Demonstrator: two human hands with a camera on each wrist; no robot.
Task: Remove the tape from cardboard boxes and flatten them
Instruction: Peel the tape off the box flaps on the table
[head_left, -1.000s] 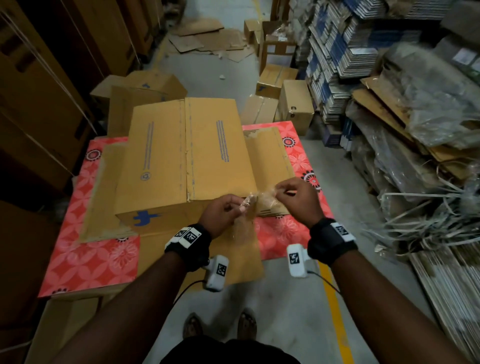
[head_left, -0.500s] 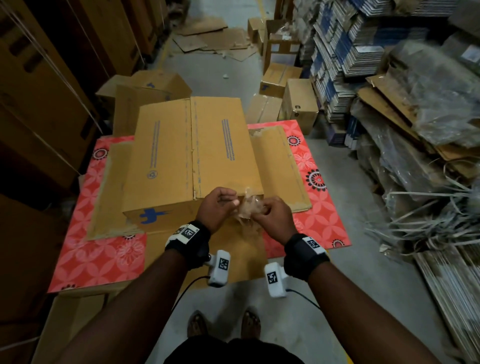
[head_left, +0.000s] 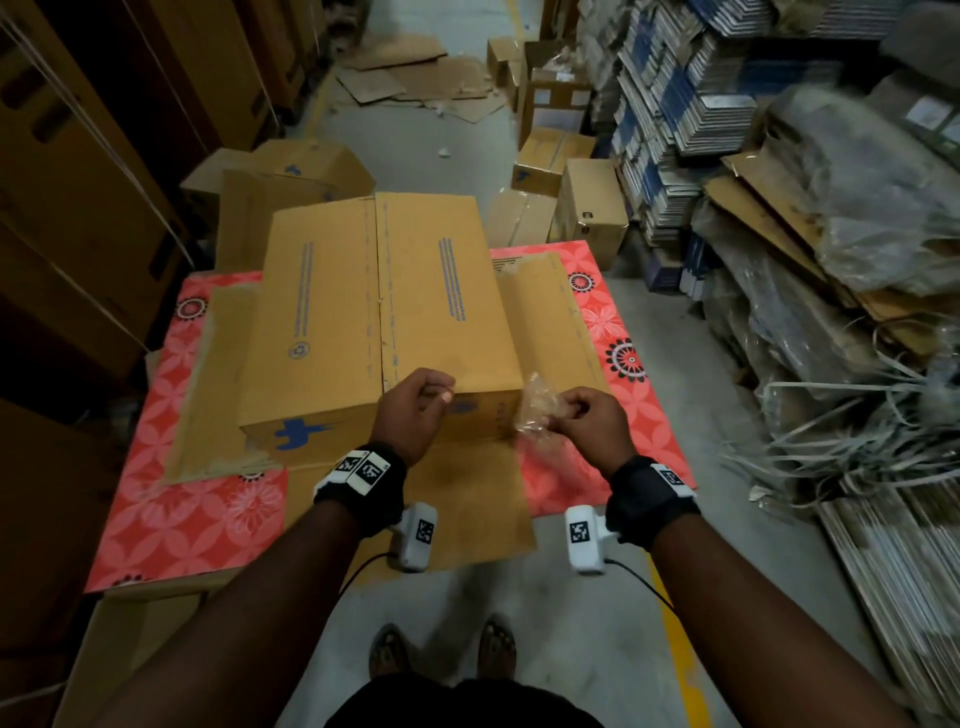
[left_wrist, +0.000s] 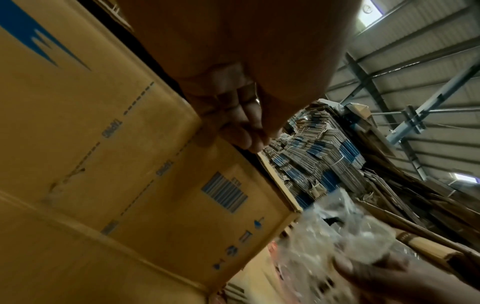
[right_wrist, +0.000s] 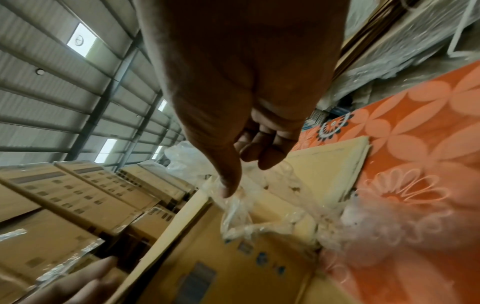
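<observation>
Dim warehouse light; skylights glare; wrist views blurred, edges warped.

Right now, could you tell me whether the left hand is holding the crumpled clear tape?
No, the crumpled clear tape is pinched in the right hand, while the left hand holds none of it.

Past the fingers a red flowered mat (head_left: 171, 519) covers the table, bundled flat stacks (head_left: 691, 93) rising beyond it rightward.
</observation>
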